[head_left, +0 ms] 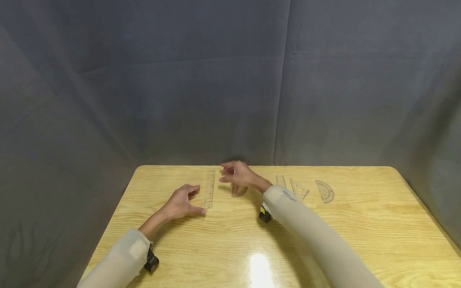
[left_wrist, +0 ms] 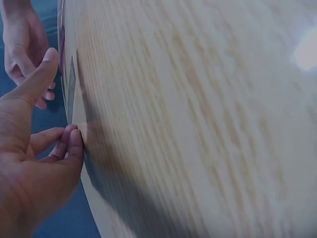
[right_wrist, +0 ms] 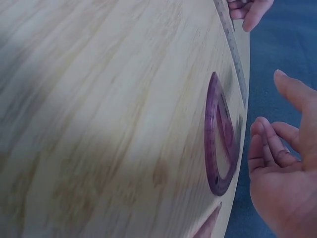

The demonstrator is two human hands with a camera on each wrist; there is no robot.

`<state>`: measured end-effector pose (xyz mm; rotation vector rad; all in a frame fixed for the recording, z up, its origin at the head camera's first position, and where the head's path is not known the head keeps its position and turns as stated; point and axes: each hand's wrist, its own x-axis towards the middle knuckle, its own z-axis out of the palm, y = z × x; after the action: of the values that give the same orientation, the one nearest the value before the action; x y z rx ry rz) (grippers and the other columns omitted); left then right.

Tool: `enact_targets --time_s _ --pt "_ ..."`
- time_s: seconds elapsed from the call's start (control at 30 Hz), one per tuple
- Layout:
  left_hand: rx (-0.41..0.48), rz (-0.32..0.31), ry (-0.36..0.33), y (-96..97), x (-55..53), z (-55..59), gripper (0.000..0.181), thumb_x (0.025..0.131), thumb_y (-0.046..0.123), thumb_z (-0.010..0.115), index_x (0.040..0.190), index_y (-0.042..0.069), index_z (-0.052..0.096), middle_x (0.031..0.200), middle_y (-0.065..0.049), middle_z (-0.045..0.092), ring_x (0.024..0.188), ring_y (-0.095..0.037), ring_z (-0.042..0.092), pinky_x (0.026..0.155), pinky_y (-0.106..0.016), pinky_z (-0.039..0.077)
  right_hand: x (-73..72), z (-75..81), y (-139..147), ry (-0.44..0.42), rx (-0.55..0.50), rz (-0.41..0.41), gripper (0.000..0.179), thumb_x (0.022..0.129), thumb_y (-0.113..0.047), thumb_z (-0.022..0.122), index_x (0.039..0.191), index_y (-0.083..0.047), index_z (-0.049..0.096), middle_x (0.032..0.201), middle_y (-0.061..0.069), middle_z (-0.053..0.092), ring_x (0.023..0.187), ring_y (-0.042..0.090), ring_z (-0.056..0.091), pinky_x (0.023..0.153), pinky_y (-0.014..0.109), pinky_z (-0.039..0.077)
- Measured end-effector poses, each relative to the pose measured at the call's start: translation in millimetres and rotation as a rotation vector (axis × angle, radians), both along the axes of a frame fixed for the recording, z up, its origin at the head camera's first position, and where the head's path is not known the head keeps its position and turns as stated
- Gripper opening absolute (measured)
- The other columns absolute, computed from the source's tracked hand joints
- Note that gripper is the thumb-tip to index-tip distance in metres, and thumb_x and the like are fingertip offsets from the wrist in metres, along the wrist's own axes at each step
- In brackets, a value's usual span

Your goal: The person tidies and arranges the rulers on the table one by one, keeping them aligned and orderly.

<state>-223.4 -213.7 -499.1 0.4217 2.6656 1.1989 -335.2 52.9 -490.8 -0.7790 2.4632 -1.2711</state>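
Hands (head_left: pixel 181 203) (head_left: pixel 240 173), thumbs spread, beside clear ruler (head_left: pixel 211 190)

In the head view, your right hand (head_left: pixel 240 173) hides part of the purple protractor (right_wrist: pixel 210 144), your right sleeve (head_left: pixel 302 224) runs out of the bottom edge, and the marks on the long ruler (head_left: pixel 211 190) are too small to read. Whether your left hand (head_left: pixel 181 204) touches that ruler, you cannot tell. From your right wrist, the top edge crops both, and the bottom edge cuts a reddish piece (right_wrist: pixel 209 226).
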Motion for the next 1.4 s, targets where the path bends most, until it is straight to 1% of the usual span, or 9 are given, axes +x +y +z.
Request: enact_targets --time_s 0.13,0.27,0.4,0.5,0.7,0.93,1.17,1.27,1.4 --pt "-0.017 0.022 0.001 1.3 -1.2 -1.4 0.094 0.078 0.027 0.097 0.151 -0.009 0.05 0.13 -0.016 0.06 0.12 -0.032 0.061 0.106 -0.048 0.054 -2.3 -0.9 -6 0.011 0.022 -0.006 0.065 0.096 -0.022 0.082 0.15 0.003 0.056 0.129 0.013 0.071 0.11 0.021 0.068 0.097 0.036 0.058" --pt "-0.03 0.021 0.003 3.1 -2.5 -3.7 0.092 0.078 0.028 0.098 0.149 -0.008 0.054 0.126 -0.014 0.061 0.114 -0.029 0.061 0.102 -0.046 0.055 -5.2 -4.8 -10 0.029 0.055 -0.017 0.063 0.095 -0.024 0.083 0.148 0.001 0.059 0.126 0.01 0.073 0.109 0.02 0.069 0.096 0.036 0.059" --pt "-0.052 0.01 0.015 5.1 -5.4 -6.3 0.092 0.077 0.031 0.098 0.148 -0.008 0.055 0.122 -0.011 0.062 0.11 -0.026 0.06 0.099 -0.043 0.056 -8.0 -9.5 -14 0.039 0.076 -0.032 0.061 0.095 -0.024 0.083 0.146 0.0 0.061 0.125 0.011 0.073 0.111 0.023 0.069 0.096 0.036 0.059" --pt "-0.066 0.016 0.025 6.1 -7.2 -7.1 0.092 0.076 0.032 0.099 0.148 -0.007 0.056 0.12 -0.009 0.062 0.108 -0.023 0.06 0.097 -0.042 0.056 -9.4 -11.4 -19 0.042 0.084 -0.044 0.06 0.095 -0.023 0.083 0.146 0.001 0.062 0.126 0.014 0.072 0.113 0.026 0.069 0.098 0.037 0.058" --pt "-0.087 0.014 0.04 8.4 -6.5 -7.1 0.088 0.075 0.026 0.099 0.145 -0.008 0.058 0.116 -0.009 0.061 0.104 -0.022 0.059 0.096 -0.04 0.056 -10.6 -12.4 -27 0.05 0.104 -0.051 0.058 0.095 -0.021 0.083 0.144 0.001 0.063 0.124 0.014 0.071 0.112 0.027 0.067 0.097 0.037 0.058" --pt "-0.094 0.009 0.066 15.0 -5.4 -8.2 0.083 0.076 0.022 0.099 0.142 -0.01 0.06 0.117 -0.01 0.061 0.105 -0.022 0.059 0.096 -0.041 0.057 -10.1 -13.5 -28 0.105 0.157 -0.046 0.056 0.093 -0.021 0.085 0.142 0.0 0.066 0.123 0.014 0.069 0.112 0.028 0.065 0.1 0.041 0.056" --pt "-0.124 0.022 0.084 17.8 -6.4 -5.5 0.077 0.078 0.022 0.097 0.141 -0.008 0.063 0.111 -0.007 0.061 0.096 -0.018 0.055 0.087 -0.035 0.053 -12.4 -13.3 -28 0.101 0.175 -0.024 0.057 0.095 -0.02 0.083 0.144 -0.001 0.064 0.124 0.015 0.067 0.111 0.027 0.063 0.101 0.041 0.055" --pt "-0.112 0.029 0.077 18.2 -6.4 -6.1 0.077 0.078 0.02 0.097 0.141 -0.008 0.063 0.113 -0.008 0.061 0.098 -0.019 0.056 0.09 -0.038 0.055 -13.3 -12.7 -28 0.101 0.184 -0.025 0.057 0.094 -0.021 0.084 0.144 -0.001 0.065 0.123 0.014 0.068 0.111 0.026 0.063 0.1 0.041 0.056" --pt "-0.106 0.037 0.068 19.2 -6.8 -8.3 0.076 0.078 0.02 0.097 0.141 -0.007 0.063 0.114 -0.007 0.061 0.1 -0.019 0.057 0.092 -0.04 0.056 -14.0 -14.6 -28 0.092 0.192 -0.034 0.055 0.093 -0.021 0.085 0.141 -0.002 0.067 0.118 0.011 0.067 0.104 0.022 0.062 0.096 0.039 0.056"
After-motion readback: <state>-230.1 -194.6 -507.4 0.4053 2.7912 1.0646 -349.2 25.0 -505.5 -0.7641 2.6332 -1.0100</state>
